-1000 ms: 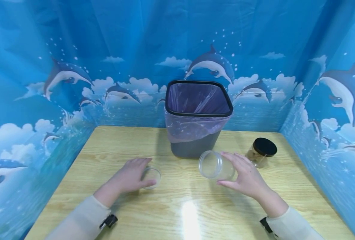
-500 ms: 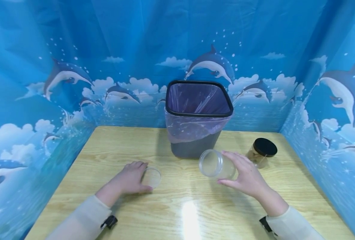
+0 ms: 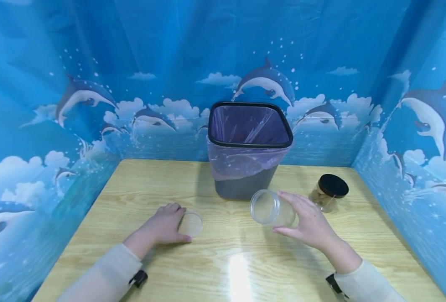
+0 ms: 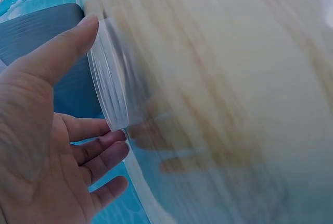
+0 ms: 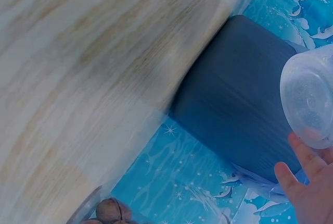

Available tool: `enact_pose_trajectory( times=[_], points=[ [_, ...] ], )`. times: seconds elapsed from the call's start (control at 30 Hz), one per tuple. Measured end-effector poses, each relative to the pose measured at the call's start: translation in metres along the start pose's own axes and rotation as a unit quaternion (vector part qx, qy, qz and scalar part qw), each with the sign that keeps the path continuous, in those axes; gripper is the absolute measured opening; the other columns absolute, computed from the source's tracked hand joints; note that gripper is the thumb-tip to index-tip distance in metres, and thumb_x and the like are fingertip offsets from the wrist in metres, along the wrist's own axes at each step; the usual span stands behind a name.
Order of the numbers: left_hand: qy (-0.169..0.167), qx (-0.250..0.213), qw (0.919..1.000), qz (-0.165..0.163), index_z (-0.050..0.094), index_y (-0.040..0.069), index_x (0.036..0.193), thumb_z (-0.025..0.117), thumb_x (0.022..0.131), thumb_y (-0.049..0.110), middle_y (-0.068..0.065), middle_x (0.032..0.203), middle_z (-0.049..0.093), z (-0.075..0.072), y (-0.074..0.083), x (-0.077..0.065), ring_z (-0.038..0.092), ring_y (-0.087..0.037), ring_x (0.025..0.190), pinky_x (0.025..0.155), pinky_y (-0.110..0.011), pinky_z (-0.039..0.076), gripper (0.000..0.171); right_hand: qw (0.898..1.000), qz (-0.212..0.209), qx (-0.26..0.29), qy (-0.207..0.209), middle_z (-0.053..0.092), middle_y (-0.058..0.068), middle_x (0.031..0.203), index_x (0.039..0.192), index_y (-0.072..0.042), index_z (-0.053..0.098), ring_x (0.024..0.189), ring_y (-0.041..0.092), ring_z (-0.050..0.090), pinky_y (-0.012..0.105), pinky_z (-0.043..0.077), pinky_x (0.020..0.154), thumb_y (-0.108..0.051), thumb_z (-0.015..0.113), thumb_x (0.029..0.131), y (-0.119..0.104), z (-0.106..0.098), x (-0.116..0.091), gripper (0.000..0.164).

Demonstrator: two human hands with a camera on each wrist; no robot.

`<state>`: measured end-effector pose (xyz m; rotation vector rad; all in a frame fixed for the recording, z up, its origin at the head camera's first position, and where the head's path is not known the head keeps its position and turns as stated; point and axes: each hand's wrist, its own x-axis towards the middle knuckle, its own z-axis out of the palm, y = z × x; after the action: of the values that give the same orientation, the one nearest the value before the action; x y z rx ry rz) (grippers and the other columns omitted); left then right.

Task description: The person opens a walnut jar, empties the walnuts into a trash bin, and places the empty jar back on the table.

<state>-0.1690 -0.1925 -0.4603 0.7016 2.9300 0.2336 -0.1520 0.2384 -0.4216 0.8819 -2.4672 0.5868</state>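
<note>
A clear plastic jar (image 3: 283, 212) with no lid lies tilted in my right hand (image 3: 309, 220), its mouth facing left. Thumb and fingers span its sides, and its round base (image 5: 312, 96) shows in the right wrist view. My left hand (image 3: 160, 226) rests at the table on a round clear lid (image 3: 192, 225). The left wrist view has the thumb at one side of the lid's ridged rim (image 4: 110, 73) and the fingertips at the other. The lid appears to lie flat on the wood.
A grey bin (image 3: 242, 182) with a black rim and purple liner stands at the back middle. Right of it is a jar with a black lid (image 3: 333, 185), with walnuts (image 5: 113, 211) inside. Blue dolphin curtains (image 3: 162, 63) enclose the wooden table (image 3: 147, 180).
My left hand has drawn back slightly, its fingers and thumb moving from over the lid to its left edge. The right hand and jar have hardly moved.
</note>
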Motion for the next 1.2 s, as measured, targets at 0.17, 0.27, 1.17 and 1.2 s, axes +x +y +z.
enact_pose_trajectory(
  times=[0.17, 0.27, 1.17, 1.2],
  points=[
    [-0.002, 0.007, 1.0000, 0.000, 0.052, -0.006, 0.139, 0.075, 0.074, 0.068, -0.021, 0.132, 0.055, -0.002, 0.002, 0.001, 0.050, -0.039, 0.124, 0.108, -0.055, 0.036, 0.102, 1.000, 0.012, -0.001, -0.006, 0.060, 0.013, 0.138, 0.143, -0.010, 0.052, 0.121, 0.041, 0.056, 0.065, 0.041, 0.100, -0.054, 0.089, 0.064, 0.000, 0.000, -0.001, 0.097],
    [-0.002, 0.006, 1.0000, 0.004, 0.053, -0.007, 0.138, 0.076, 0.073, 0.067, -0.021, 0.130, 0.056, -0.003, 0.003, 0.000, 0.051, -0.039, 0.123, 0.107, -0.055, 0.037, 0.101, 1.000, 0.016, -0.002, -0.009, 0.060, 0.012, 0.137, 0.143, -0.011, 0.052, 0.121, 0.041, 0.056, 0.064, 0.041, 0.100, -0.056, 0.088, 0.065, 0.000, 0.000, -0.002, 0.097],
    [0.017, 0.018, 0.9991, 0.034, 0.050, -0.003, 0.141, 0.073, 0.078, 0.066, -0.021, 0.138, 0.054, -0.024, 0.021, 0.009, 0.047, -0.039, 0.130, 0.114, -0.056, 0.029, 0.096, 1.000, -0.001, 0.005, 0.001, 0.061, 0.012, 0.137, 0.142, -0.009, 0.053, 0.120, 0.039, 0.058, 0.063, 0.043, 0.098, -0.058, 0.086, 0.067, -0.001, 0.005, -0.002, 0.096],
    [0.020, 0.019, 0.9990, 0.035, 0.050, -0.004, 0.141, 0.073, 0.078, 0.065, -0.021, 0.138, 0.054, -0.026, 0.023, 0.008, 0.047, -0.039, 0.129, 0.113, -0.056, 0.030, 0.096, 1.000, -0.001, 0.004, 0.001, 0.060, 0.012, 0.137, 0.143, -0.010, 0.052, 0.120, 0.039, 0.058, 0.063, 0.043, 0.098, -0.058, 0.086, 0.067, -0.001, 0.005, -0.002, 0.096]
  ],
)
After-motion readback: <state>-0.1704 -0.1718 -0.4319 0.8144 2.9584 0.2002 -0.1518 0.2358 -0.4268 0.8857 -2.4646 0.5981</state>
